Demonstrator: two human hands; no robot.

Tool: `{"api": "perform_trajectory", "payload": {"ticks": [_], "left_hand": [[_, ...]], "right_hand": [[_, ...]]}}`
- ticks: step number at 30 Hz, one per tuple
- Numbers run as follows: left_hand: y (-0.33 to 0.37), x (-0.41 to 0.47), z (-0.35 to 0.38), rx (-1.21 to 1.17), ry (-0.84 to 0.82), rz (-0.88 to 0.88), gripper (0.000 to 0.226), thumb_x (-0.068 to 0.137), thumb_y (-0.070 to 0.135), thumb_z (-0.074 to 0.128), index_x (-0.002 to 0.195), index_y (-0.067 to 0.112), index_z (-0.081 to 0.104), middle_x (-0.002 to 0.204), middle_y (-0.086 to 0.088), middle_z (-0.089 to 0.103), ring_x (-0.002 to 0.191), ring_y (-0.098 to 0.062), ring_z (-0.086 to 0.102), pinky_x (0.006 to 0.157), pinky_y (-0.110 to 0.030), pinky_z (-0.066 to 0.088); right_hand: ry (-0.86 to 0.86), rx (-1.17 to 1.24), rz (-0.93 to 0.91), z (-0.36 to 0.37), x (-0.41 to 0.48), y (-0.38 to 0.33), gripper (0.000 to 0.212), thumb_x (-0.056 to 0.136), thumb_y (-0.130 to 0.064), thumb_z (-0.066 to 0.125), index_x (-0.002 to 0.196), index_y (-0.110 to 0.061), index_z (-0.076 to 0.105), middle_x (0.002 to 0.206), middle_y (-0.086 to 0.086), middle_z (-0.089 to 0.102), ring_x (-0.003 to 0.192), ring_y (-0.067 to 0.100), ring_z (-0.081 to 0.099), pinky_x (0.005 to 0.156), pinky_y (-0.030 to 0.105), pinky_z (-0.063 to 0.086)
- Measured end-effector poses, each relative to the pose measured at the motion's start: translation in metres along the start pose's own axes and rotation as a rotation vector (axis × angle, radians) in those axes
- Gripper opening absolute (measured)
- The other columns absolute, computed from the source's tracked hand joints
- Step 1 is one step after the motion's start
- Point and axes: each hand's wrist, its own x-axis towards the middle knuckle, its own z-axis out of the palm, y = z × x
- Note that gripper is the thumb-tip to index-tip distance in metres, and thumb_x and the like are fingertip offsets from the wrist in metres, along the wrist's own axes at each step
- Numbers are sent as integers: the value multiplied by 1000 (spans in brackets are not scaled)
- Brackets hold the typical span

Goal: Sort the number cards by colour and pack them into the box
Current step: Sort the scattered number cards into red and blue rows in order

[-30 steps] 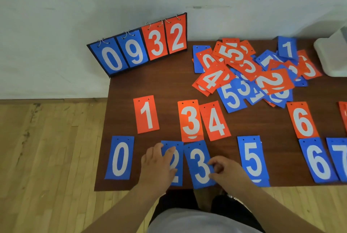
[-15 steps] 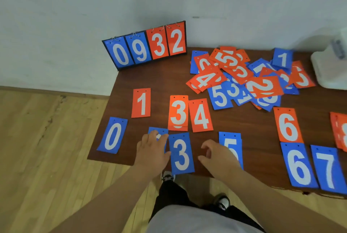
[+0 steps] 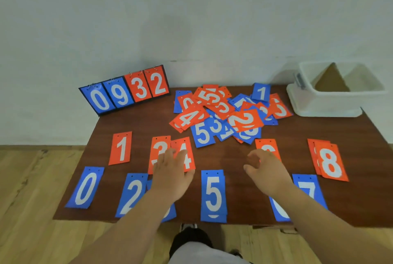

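Red and blue number cards lie on a brown table (image 3: pixel 229 157). A mixed pile (image 3: pixel 225 112) sits at the back middle. Laid out in front are red 1 (image 3: pixel 120 148), red 3 and red 4 (image 3: pixel 187 153), red 8 (image 3: pixel 330 162), blue 0 (image 3: pixel 85 188), blue 2 (image 3: pixel 131 195), blue 5 (image 3: pixel 213 196) and blue 7 (image 3: pixel 309 187). My left hand (image 3: pixel 172 172) hovers flat over the red 3 and 4, fingers straight, holding nothing. My right hand (image 3: pixel 265 172) hangs with loosely curled fingers above the red 6 (image 3: pixel 264 144), empty. A white box (image 3: pixel 338 93) stands at the back right.
A flip scoreboard (image 3: pixel 127 91) showing 0 9 3 2 leans against the wall at the table's back left. A brown cardboard divider (image 3: pixel 330 81) stands inside the white box. Wooden floor lies left of and below the table edge.
Both hands left the blue 2 and 3 near the front edge and moved forward over the red row. The view tilted up, bringing the white box and red 8 into sight.
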Motion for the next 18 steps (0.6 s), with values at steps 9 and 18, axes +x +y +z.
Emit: {"api": "perform_trajectory", "payload": {"ticks": [9,18], "left_hand": [[-4,78,2,-4,-44,-6,67,92,58,57,150,33,33,152,-6,35,142,-28,34,113,-44,38],[20,153,24,-40,-144,-82,75,85,70,55,146,30,35,138,-2,42,123,-26,44,102,-39,43]], "right_hand": [[-5,33,143,-8,50,3,33,87,-34,71,118,-25,64,119,-6,61,102,16,62,80,28,47],[19,7,346,-2,160,14,42,80,-40,74,113,-18,63,116,10,62,101,32,63,76,32,46]]}}
